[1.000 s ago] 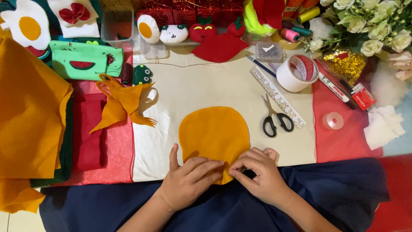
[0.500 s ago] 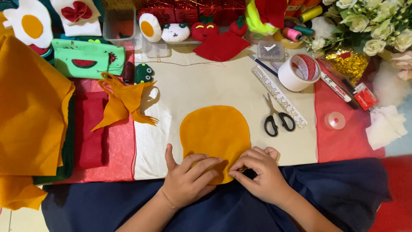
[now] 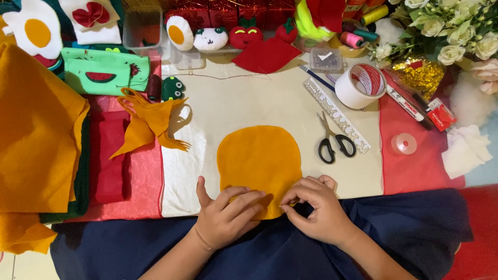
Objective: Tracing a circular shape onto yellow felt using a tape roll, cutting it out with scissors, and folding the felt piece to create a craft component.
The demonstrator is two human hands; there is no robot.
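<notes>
A rounded orange felt piece [image 3: 259, 158] lies flat on cream fabric [image 3: 244, 103]. My left hand [image 3: 225, 218] rests palm down on its lower left edge, fingers spread and pressing it. My right hand [image 3: 316, 210] sits at the lower right edge, thumb and forefinger pinched together on the felt's rim; whether a needle or pin is between them is too small to tell. Dark blue cloth [image 3: 404, 228] lies under both wrists.
Black-handled scissors [image 3: 334, 140], a clear ruler [image 3: 337, 116] and a white tape roll [image 3: 360, 85] lie right of the felt. Orange felt scraps [image 3: 148, 127] and a folded orange felt stack [image 3: 33, 140] are at left. Stuffed felt toys [image 3: 210, 37], thread spools [image 3: 353, 39] and white flowers [image 3: 451, 31] line the back.
Both hands stay at the felt's lower edge; the left hand's fingers shifted slightly. The view has drifted a little.
</notes>
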